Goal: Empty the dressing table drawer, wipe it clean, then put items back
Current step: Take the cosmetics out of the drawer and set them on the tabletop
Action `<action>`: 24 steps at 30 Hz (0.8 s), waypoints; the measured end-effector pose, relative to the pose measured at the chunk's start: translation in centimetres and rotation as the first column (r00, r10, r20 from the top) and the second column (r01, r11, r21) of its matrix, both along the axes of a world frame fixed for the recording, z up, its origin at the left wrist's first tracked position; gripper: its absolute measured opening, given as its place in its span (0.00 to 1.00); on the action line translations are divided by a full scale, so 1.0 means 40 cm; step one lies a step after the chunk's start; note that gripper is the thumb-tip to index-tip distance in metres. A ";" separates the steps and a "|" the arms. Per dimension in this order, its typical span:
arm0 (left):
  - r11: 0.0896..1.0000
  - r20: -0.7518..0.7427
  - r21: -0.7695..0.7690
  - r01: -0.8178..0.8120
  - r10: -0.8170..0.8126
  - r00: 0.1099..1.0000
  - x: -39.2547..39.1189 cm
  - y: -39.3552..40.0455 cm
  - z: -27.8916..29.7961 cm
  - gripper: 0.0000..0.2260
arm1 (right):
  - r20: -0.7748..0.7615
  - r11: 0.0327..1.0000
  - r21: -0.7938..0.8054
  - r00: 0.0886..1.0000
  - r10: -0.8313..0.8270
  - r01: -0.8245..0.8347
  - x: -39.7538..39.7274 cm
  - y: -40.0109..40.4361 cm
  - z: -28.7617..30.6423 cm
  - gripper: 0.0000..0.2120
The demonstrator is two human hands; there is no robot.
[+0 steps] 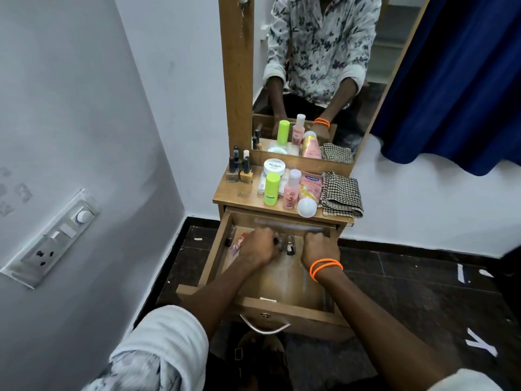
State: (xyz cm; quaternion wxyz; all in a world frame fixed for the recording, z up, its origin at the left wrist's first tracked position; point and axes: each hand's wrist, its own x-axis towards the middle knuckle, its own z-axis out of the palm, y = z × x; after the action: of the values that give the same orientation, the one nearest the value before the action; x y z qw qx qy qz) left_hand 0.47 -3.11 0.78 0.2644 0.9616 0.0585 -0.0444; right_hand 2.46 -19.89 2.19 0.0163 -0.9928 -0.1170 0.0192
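The wooden drawer [262,304] of the dressing table is pulled out, and both my hands are inside near its back. My left hand [260,245] is curled around a small dark bottle [277,240], which is blurred. A nail polish bottle [290,245] with a dark cap lies between my hands. My right hand [320,246], with orange bands on the wrist, is closed in a fist at the back right; I see nothing in it. A small pink and red item [239,242] and another dark bottle [229,235] lie at the drawer's left side.
On the table top [239,197] stand nail polish bottles [239,170], a white jar [274,166], a green bottle [272,189], a pink bottle [291,190], a pink pack [311,184] and a folded checked cloth [341,194]. A mirror stands behind, a wall to the left, a blue curtain [451,80] to the right.
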 end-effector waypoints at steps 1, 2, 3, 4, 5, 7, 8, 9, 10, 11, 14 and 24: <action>1.000 0.001 0.019 -0.025 0.025 1.000 0.009 -0.012 -0.004 0.07 | 0.001 1.000 -0.017 1.000 0.003 -0.003 0.003 0.001 0.002 0.10; 0.998 -0.003 0.031 -0.046 0.046 0.999 0.016 -0.021 -0.008 0.08 | 0.002 1.000 -0.030 1.000 0.002 -0.002 0.008 0.002 0.001 0.10; 0.997 -0.011 0.038 -0.066 0.066 0.998 0.022 -0.029 -0.009 0.09 | -0.002 0.999 -0.037 1.000 -0.004 0.004 0.011 0.003 -0.001 0.10; 0.996 -0.024 0.042 -0.080 0.081 0.996 0.028 -0.036 -0.013 0.10 | -0.007 0.999 -0.040 1.000 -0.008 0.008 0.014 0.003 -0.004 0.10; 0.995 -0.038 0.041 -0.090 0.092 0.995 0.032 -0.042 -0.016 0.11 | -0.009 0.999 -0.044 1.000 -0.010 0.010 0.015 0.005 -0.007 0.10; 0.993 -0.074 0.035 -0.111 0.114 0.991 0.039 -0.055 -0.023 0.13 | -0.005 0.998 -0.055 1.000 -0.005 0.004 0.017 0.007 -0.012 0.11; 0.992 -0.088 0.031 -0.120 0.123 0.989 0.039 -0.062 -0.025 0.14 | -0.001 0.998 -0.066 1.000 0.000 0.000 0.017 0.008 -0.013 0.11; 0.991 -0.100 0.032 -0.130 0.133 0.986 0.039 -0.068 -0.029 0.16 | -0.001 0.997 -0.075 1.000 0.004 -0.004 0.017 0.008 -0.011 0.11; 0.989 -0.108 0.039 -0.139 0.143 0.984 0.039 -0.073 -0.034 0.18 | -0.001 0.997 -0.076 1.000 0.007 -0.007 0.018 0.008 -0.012 0.11; 0.988 -0.112 0.047 -0.145 0.149 0.982 0.038 -0.079 -0.038 0.19 | 0.000 0.997 -0.073 1.000 0.008 -0.008 0.019 0.007 -0.013 0.11; 0.986 -0.099 0.057 -0.157 0.162 0.982 0.033 -0.097 -0.046 0.20 | -0.003 0.998 -0.055 1.000 0.009 -0.009 0.022 0.004 -0.018 0.11; 0.977 -0.061 0.084 -0.199 0.204 0.977 0.033 -0.097 -0.026 0.19 | -0.026 0.999 -0.015 0.999 0.029 -0.029 0.039 0.000 -0.012 0.13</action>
State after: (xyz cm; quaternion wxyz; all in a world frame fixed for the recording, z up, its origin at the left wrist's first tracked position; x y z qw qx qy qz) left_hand 1.80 -7.00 -0.24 0.2281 0.9581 0.1663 -0.0482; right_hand 4.02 -19.91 1.70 0.0099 -0.9908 -0.1309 0.0331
